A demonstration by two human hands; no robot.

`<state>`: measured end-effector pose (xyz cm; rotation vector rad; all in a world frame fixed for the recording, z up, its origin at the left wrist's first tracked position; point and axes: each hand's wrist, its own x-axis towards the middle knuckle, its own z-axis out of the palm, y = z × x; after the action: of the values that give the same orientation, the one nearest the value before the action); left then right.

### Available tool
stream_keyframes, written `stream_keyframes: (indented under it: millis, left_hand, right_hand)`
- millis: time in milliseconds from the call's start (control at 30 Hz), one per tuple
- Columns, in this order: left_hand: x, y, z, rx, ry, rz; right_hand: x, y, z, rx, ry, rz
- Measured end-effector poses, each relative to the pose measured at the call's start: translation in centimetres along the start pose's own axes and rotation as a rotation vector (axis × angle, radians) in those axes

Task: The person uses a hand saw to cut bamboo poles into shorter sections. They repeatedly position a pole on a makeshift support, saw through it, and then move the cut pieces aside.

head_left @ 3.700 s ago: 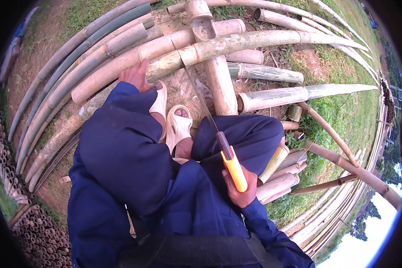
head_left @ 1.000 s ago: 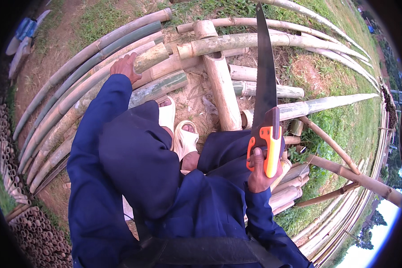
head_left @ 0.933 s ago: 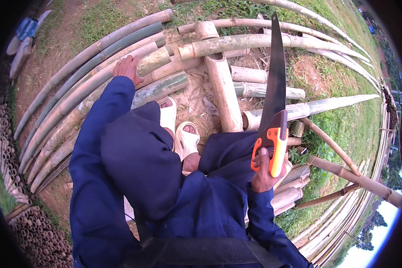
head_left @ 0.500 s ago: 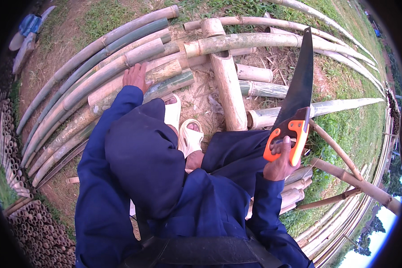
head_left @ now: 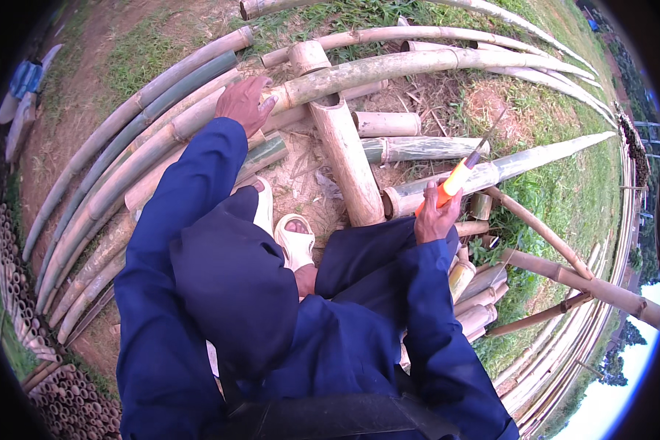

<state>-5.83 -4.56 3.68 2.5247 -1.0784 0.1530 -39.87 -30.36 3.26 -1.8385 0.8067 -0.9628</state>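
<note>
My right hand (head_left: 436, 216) is wrapped round the orange handle of a handsaw (head_left: 460, 174). Seen almost edge-on, its thin blade points away to the upper right. My left hand (head_left: 242, 104) is at the near-left end of a long, pale bamboo pole (head_left: 389, 67), fingers stretched and thumb apart. Whether it presses on that pole or on the poles beneath is hard to tell. The pale pole lies across a thick bamboo post (head_left: 348, 158), in a notch near the post's far end.
Long bamboo poles (head_left: 125, 139) lie side by side at the left. Short cut lengths (head_left: 386, 124) and a tapering pole (head_left: 506, 170) lie right of the post. My sandalled feet (head_left: 295, 242) are close to it. Propped bamboo struts (head_left: 579, 286) stand at the right.
My left hand has moved right and away, from the stacked poles to the pale pole's end. The saw has dropped lower and turned from broadside to nearly edge-on. The view has shifted slightly.
</note>
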Motion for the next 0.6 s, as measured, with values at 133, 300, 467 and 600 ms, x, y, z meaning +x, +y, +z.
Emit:
stream_keyframes:
  millis: [133, 300, 467, 600]
  left_hand:
    - [0.3, -4.2, 2.9, -0.228, -0.013, -0.539]
    - [-5.2, -5.8, 6.0, 0.064, -0.02, -0.327]
    - [-5.7, -2.6, 6.5, 0.215, -0.04, -0.094]
    - [-4.8, -3.1, 7.6, 0.309, -0.135, -0.126]
  right_hand:
    - [1.8, 2.0, 0.4, -0.214, -0.042, -0.027]
    - [2.1, 5.1, 0.3, -0.377, -0.14, 0.131]
    - [2.8, 5.0, 1.7, -0.447, -0.201, 0.168]
    - [2.8, 4.9, 2.2, -0.485, -0.286, 0.12]
